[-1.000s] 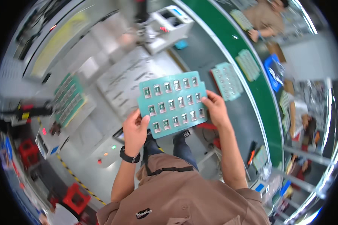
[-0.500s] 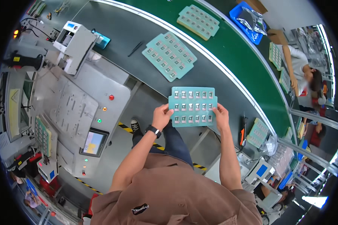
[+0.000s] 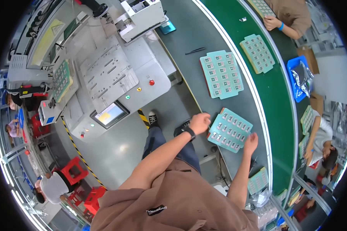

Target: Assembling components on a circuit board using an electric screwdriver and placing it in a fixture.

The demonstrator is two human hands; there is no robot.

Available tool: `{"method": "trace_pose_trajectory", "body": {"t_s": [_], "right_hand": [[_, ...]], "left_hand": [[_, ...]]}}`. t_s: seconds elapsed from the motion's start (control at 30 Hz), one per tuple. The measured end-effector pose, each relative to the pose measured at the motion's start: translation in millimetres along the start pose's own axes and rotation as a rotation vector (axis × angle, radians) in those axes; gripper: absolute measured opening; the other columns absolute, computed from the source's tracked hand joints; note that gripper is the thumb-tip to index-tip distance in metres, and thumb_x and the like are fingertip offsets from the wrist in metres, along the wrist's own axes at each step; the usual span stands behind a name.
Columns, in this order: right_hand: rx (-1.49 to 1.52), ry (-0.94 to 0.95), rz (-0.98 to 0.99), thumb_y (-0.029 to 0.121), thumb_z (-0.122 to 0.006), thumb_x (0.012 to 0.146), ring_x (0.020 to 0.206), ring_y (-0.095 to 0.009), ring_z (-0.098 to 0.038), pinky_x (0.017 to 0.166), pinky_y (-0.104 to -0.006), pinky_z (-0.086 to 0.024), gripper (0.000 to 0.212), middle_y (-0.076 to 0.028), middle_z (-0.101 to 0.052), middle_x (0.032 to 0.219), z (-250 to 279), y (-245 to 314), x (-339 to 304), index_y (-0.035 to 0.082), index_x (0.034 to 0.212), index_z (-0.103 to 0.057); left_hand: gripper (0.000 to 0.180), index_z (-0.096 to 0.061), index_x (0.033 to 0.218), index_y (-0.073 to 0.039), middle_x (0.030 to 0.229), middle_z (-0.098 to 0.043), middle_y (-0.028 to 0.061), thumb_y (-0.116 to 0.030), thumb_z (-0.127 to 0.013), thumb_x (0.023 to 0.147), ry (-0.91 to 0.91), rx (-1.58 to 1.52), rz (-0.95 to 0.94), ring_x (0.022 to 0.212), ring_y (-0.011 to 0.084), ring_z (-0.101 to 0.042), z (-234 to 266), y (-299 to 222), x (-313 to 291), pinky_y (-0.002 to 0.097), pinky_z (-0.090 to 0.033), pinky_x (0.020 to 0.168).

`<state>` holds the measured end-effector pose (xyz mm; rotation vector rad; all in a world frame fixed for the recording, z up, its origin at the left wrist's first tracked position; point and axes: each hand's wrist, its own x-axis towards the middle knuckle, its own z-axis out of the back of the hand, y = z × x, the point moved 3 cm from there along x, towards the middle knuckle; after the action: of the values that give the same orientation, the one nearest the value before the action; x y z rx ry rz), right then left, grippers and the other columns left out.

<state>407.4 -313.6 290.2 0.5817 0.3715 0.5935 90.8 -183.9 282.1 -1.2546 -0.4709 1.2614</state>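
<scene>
A light-green tray (image 3: 230, 130) with rows of small parts in its pockets appears to rest tilted on the dark bench in front of me, a brown edge showing along its left side. Just left of that edge is my left hand (image 3: 200, 123), fingers curled in and a dark band on the wrist; whether anything is in them is hidden. My right hand (image 3: 251, 143) is at the tray's right edge, its fingers slightly blurred, and I cannot tell if they grip it. Beyond lies a second green tray (image 3: 222, 74), with black tweezers (image 3: 195, 51) to its left.
A grey machine (image 3: 115, 77) with buttons and a screen (image 3: 109, 114) stands to the left, a white device (image 3: 140, 17) behind it. Past the bench runs a green conveyor (image 3: 272, 111) carrying another tray (image 3: 257, 54). A blue bin (image 3: 299, 79) and co-workers are on the far side.
The view has turned, so the machine sits further into it. The tray, held level between both hands before, now lies angled at the bench, and my left hand has come off its edge.
</scene>
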Motion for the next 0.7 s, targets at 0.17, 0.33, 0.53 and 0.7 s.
{"method": "trace_pose_trajectory", "body": {"t_s": [0.17,0.33,0.53,0.7], "right_hand": [[-0.034,0.008,0.397,0.010,-0.060,0.086,0.105,-0.029,-0.061,0.091,-0.0388,-0.047,0.041,-0.021,-0.059,0.119,-53,172,27,-0.003,0.125,-0.053],[-0.091,0.236,0.189,0.018,-0.058,0.090,0.084,-0.030,-0.066,0.080,-0.0386,-0.051,0.036,-0.015,-0.066,0.091,-84,189,86,-0.005,0.117,-0.056],[0.680,0.549,-0.526,0.019,-0.054,0.093,0.087,-0.020,-0.061,0.074,-0.0314,-0.053,0.035,-0.016,-0.058,0.102,-114,197,59,-0.009,0.114,-0.051],[0.241,-0.009,0.101,0.011,-0.057,0.090,0.100,-0.027,-0.061,0.081,-0.0371,-0.051,0.041,-0.021,-0.057,0.116,-100,196,73,-0.009,0.124,-0.046]], "left_hand": [[0.020,-0.065,0.106,-0.002,0.090,-0.071,0.0138,-0.010,-0.059,0.089,-0.306,-0.146,0.012,0.081,0.0215,-0.070,77,-1,48,0.0330,-0.054,0.074],[0.035,-0.058,0.115,-0.002,0.109,-0.063,0.0190,-0.006,-0.057,0.080,-0.417,-0.005,-0.111,0.102,0.0351,-0.060,90,-41,104,0.0434,-0.048,0.090],[0.030,-0.060,0.110,-0.003,0.107,-0.061,0.0166,-0.005,-0.057,0.080,-0.659,0.299,-0.346,0.101,0.0368,-0.056,137,-73,200,0.0441,-0.047,0.089],[0.017,-0.063,0.094,-0.004,0.098,-0.064,0.0173,-0.012,-0.056,0.082,-0.678,0.294,-0.203,0.092,0.0371,-0.061,155,-76,230,0.0447,-0.050,0.080]]}}
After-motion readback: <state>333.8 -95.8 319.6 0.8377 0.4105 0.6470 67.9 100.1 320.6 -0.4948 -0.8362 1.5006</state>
